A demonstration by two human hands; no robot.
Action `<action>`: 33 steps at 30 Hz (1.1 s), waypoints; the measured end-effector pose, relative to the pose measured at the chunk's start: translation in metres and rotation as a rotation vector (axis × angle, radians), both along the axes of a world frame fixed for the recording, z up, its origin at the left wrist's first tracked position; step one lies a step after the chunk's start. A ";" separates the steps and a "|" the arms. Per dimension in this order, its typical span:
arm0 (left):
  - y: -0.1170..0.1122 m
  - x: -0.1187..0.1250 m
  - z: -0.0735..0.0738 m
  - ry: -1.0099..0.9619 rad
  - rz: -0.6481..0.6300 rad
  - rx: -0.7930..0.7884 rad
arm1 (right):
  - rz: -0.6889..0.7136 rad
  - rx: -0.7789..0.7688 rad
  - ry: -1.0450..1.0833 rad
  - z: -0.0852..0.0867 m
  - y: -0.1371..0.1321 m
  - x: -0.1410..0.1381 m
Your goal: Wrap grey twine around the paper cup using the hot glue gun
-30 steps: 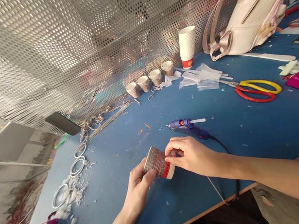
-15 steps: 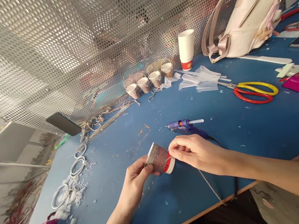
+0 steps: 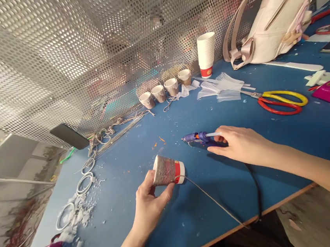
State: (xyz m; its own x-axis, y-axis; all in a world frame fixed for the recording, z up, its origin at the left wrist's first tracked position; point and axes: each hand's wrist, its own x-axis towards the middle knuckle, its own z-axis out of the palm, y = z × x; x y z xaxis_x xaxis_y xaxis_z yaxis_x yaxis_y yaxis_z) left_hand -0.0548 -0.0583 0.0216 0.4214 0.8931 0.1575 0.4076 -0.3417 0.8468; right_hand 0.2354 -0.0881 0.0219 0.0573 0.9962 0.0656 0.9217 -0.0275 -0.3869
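Observation:
My left hand (image 3: 150, 203) is closed around a paper cup (image 3: 165, 171) tilted on its side, its base pointing right. Grey-brown cord covers much of the cup's wall, leaving a red band and the white base end bare. From the red band a loose cord (image 3: 210, 193) runs down to the table's front edge. My right hand (image 3: 239, 141) is closed at the rear of a blue glue gun (image 3: 197, 137), thumb and fingers on either side of its handle. A clear glue stick (image 3: 212, 134) sticks out of the gun's back.
Several small cord-wrapped cups (image 3: 158, 94) line the perforated metal screen (image 3: 87, 57). Nearby are stacked paper cups (image 3: 206, 54), glue sticks (image 3: 223, 87), scissors (image 3: 283, 101) and a pale backpack (image 3: 272, 22). Leftward lie a phone (image 3: 69, 136), cord rings (image 3: 85, 183) and white scraps.
My right hand has let go of the cord at the cup and moved right and up to the glue gun, which has shifted slightly left. My left hand has turned the cup and moved it left.

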 end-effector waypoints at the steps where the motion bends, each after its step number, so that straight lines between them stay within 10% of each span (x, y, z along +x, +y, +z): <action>1: 0.000 0.000 -0.001 -0.004 0.006 0.007 | -0.006 -0.007 0.008 -0.001 0.004 -0.001; 12: 0.000 0.000 -0.004 -0.020 0.028 -0.006 | 0.068 -0.141 0.369 -0.011 0.038 -0.020; 19: 0.004 -0.001 -0.001 0.042 0.119 0.150 | 0.223 -0.165 0.722 0.009 0.009 -0.031; 33: 0.006 0.002 -0.002 0.126 0.121 0.167 | 0.464 0.116 0.443 -0.001 -0.016 -0.049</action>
State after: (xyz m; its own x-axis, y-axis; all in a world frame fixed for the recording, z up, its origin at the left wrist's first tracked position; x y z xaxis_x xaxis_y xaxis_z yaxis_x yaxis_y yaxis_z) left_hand -0.0525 -0.0523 0.0199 0.3384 0.9043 0.2604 0.5531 -0.4150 0.7224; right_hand 0.1863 -0.1039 0.0209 -0.3311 0.9118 0.2429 0.5802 0.3997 -0.7096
